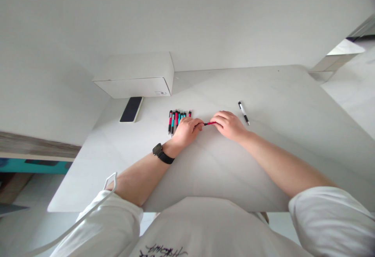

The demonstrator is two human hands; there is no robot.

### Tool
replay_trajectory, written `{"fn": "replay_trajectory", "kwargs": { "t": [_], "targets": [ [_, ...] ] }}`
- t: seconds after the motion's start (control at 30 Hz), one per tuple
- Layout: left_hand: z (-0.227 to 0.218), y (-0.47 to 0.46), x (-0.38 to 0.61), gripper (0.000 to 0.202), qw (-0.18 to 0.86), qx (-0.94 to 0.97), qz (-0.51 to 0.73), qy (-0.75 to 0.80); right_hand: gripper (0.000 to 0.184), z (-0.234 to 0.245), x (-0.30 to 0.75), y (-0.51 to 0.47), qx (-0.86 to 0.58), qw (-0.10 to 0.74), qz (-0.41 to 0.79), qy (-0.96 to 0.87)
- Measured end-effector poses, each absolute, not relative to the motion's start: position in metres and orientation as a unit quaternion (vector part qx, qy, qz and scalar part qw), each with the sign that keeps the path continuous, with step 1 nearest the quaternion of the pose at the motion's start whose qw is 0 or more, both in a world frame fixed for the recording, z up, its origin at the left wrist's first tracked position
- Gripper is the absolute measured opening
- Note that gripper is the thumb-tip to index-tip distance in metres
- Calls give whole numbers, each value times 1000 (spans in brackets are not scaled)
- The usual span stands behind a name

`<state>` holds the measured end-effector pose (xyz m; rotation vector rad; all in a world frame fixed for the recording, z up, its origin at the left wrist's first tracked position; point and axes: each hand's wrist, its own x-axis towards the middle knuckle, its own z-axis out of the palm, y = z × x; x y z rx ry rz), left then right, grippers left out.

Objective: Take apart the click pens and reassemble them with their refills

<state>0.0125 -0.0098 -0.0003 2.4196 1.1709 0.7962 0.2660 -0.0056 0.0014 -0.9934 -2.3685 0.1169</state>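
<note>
Between my two hands, above the white table, is a red and black pen [209,124], lying roughly level. My left hand [187,129] pinches its black end, and my right hand [227,124] has its fingers closed on the red part. Fingers cover both ends of the pen. Just behind and beside my left hand lies a row of several pens [172,122], red and turquoise with black ends, partly hidden by that hand. To the right of my right hand, a white and black pen [243,112] lies alone, its tip toward me.
A white box [134,87] stands against the wall at the back left. In front of it lies a phone [131,109] with a dark screen. A white cable [88,212] runs along my left sleeve. The table's [205,182] near edge is close to my body.
</note>
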Motion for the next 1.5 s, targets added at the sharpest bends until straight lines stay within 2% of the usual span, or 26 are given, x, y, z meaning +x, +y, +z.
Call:
{"fn": "replay_trajectory", "kwargs": {
  "t": [0.13,0.43,0.6,0.8,0.97,1.3,1.5],
  "targets": [
    [2,-11,13,28,178,853,277,404,18,3,264,-7,-370,289,38,-882],
    [-3,-10,13,14,161,842,305,415,16,1,267,-4,-373,257,45,-890],
    [-1,-12,13,25,148,828,311,443,18,3,266,-5,-385,289,56,-875],
    [0,-12,13,29,135,835,277,456,15,3,267,-4,-386,293,46,-874],
    [-3,-10,13,14,133,834,286,452,16,1,267,-4,-385,289,58,-874],
    [2,-12,13,30,139,836,271,457,16,1,267,-3,-391,306,64,-866],
    [-4,-9,12,14,130,839,276,450,16,-1,266,-2,-388,296,72,-870]
  ]
}}
